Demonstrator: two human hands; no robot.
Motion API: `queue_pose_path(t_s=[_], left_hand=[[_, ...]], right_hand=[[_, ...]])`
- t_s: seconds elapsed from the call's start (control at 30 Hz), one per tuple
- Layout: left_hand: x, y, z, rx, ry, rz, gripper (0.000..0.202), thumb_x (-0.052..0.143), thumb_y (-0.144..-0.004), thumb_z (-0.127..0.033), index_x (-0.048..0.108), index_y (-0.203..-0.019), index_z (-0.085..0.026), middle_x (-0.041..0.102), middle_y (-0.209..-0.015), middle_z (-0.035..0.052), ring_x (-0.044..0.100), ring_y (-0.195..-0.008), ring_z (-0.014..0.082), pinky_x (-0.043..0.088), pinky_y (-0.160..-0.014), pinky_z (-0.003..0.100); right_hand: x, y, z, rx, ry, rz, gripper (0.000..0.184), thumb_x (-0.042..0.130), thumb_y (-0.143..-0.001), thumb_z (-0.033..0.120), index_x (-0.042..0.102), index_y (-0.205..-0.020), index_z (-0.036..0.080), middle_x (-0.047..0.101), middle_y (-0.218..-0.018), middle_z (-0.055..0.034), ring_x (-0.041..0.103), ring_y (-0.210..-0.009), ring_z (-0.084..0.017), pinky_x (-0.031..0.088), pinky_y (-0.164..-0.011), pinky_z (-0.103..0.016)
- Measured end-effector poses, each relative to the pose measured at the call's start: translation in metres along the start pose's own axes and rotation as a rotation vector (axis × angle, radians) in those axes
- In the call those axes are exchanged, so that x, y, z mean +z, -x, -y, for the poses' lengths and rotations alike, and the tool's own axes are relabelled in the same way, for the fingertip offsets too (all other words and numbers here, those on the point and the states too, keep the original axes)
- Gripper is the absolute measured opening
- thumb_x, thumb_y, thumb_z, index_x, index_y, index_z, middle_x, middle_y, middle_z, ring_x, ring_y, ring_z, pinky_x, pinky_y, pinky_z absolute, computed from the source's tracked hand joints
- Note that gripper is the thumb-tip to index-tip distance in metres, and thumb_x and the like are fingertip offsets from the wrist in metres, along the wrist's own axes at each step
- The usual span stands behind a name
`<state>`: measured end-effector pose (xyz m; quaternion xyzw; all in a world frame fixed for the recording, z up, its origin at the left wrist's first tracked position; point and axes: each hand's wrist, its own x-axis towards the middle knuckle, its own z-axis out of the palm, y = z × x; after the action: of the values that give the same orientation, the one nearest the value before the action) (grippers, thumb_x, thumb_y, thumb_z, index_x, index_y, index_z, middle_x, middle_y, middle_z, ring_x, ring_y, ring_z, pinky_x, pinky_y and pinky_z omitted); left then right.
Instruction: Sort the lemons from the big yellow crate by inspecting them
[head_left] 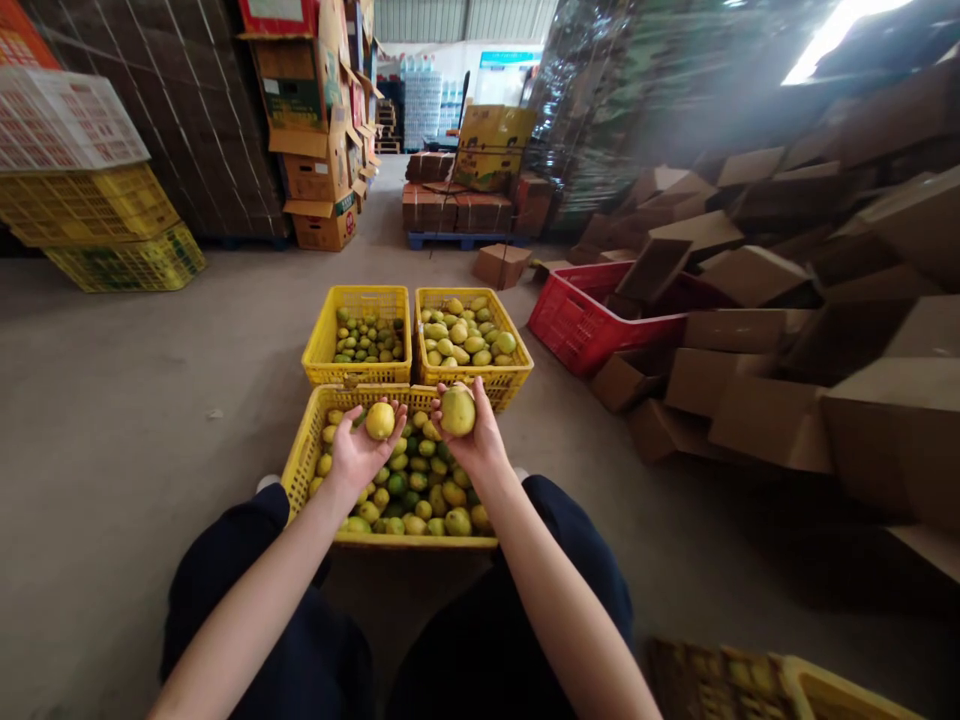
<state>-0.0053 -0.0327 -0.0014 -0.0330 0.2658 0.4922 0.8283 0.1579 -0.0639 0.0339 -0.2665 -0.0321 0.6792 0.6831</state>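
A yellow lemon [380,421] rests in my left hand [354,460], palm up with the fingers curled around its far side. My right hand [484,445] grips a larger, greener lemon [457,411] between thumb and fingers. Both hands are above a big yellow crate [416,541] filled with green and yellow lemons, between my knees. Behind it stand two smaller yellow crates. The left crate [356,374] holds small greenish lemons, and the right crate [517,374] holds larger, yellower ones.
To the right, a red crate [574,325] stands against a heap of cardboard boxes [772,410]. Stacked crates [120,255] are at the far left. Ahead is a loaded blue pallet [465,240]. Another yellow crate [832,690] sits at the lower right edge.
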Motion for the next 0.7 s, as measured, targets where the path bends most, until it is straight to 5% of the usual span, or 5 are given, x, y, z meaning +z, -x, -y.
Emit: queue_pose_path(t_s=[0.23, 0.37, 0.7], left_hand=[[0.0015, 0.0056, -0.0021, 0.028, -0.077, 0.118, 0.039, 0.042, -0.091, -0.023, 0.061, -0.126, -0.017, 0.073, -0.109, 0.0096, 0.072, -0.097, 0.0199, 0.061, -0.079, 0.03], [0.0049, 0.0093, -0.0044, 0.023, -0.124, 0.092, 0.039, 0.04, -0.093, -0.023, 0.063, -0.124, -0.019, 0.074, -0.107, 0.0066, 0.072, -0.088, 0.0155, 0.06, -0.07, 0.022], [0.0028, 0.0087, -0.0023, 0.031, -0.07, 0.143, 0.038, 0.044, -0.09, -0.024, 0.064, -0.122, -0.017, 0.074, -0.108, 0.0071, 0.071, -0.101, 0.0191, 0.059, -0.084, 0.028]], right_hand=[[0.0001, 0.004, 0.0014, 0.027, -0.006, 0.017, 0.009, 0.053, -0.082, 0.021, 0.062, -0.082, 0.017, 0.072, -0.075, -0.0046, 0.063, -0.06, -0.016, 0.049, -0.045, -0.022], [-0.0029, 0.0031, -0.0008, 0.008, 0.021, 0.087, 0.008, 0.056, -0.076, 0.019, 0.063, -0.081, 0.018, 0.071, -0.075, -0.0033, 0.062, -0.059, -0.015, 0.046, -0.043, -0.021], [-0.008, 0.0002, -0.0061, 0.001, 0.044, 0.133, 0.009, 0.063, -0.074, 0.022, 0.064, -0.082, 0.019, 0.072, -0.076, -0.0006, 0.063, -0.059, -0.015, 0.046, -0.044, -0.022]])
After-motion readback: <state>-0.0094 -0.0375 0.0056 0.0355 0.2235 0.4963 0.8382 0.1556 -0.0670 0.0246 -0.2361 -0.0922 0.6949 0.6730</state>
